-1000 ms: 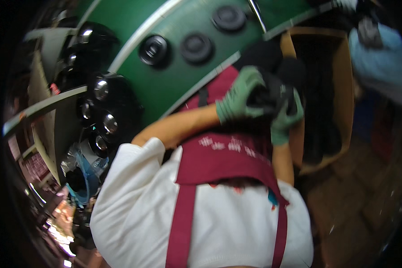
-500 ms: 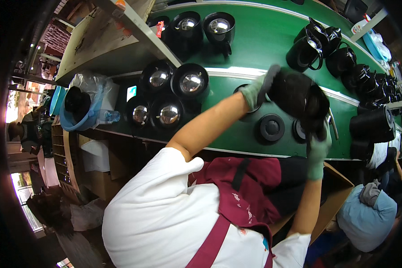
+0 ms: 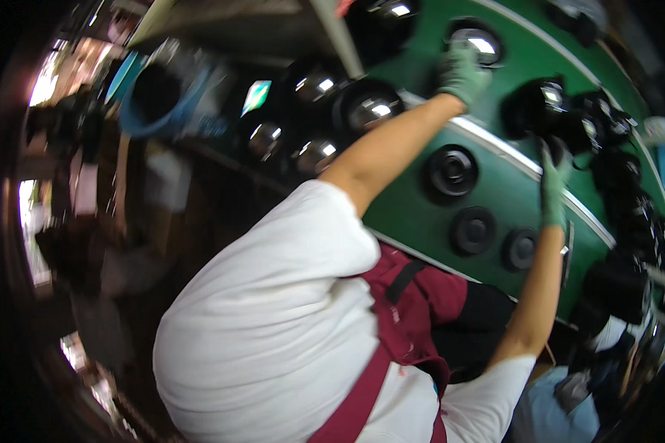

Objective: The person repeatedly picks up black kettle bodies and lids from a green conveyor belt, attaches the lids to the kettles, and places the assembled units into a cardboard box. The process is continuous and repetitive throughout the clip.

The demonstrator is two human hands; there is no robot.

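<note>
Toward the top of the bench, my left hand (image 3: 464, 77), in a green glove, is at the near side of a black round pot (image 3: 457, 37) with a shiny domed inside. Its fingers are closed against the pot, where the handle side lies; the exact grip is blurred. My right hand (image 3: 556, 173), gloved in green with dark fingertips, reaches up beside a group of glossy black pitchers (image 3: 532, 111). Its fingers look apart, close to the nearest pitcher. On the green bench (image 3: 414, 214) between my arms lies a black ring-shaped part (image 3: 451, 171), with two black round lids (image 3: 473, 229) nearer me.
Left of my left arm stand several black pots with shiny domes (image 3: 369, 111). A blue basin (image 3: 137, 122) sits at the far left. More black pitchers (image 3: 624, 184) line the right side. A metal strip (image 3: 495, 144) crosses the bench.
The black pot that both hands held tilted has left their grasp. My left hand has moved up to a domed pot; my right has moved up beside the pitchers. The view has shifted.
</note>
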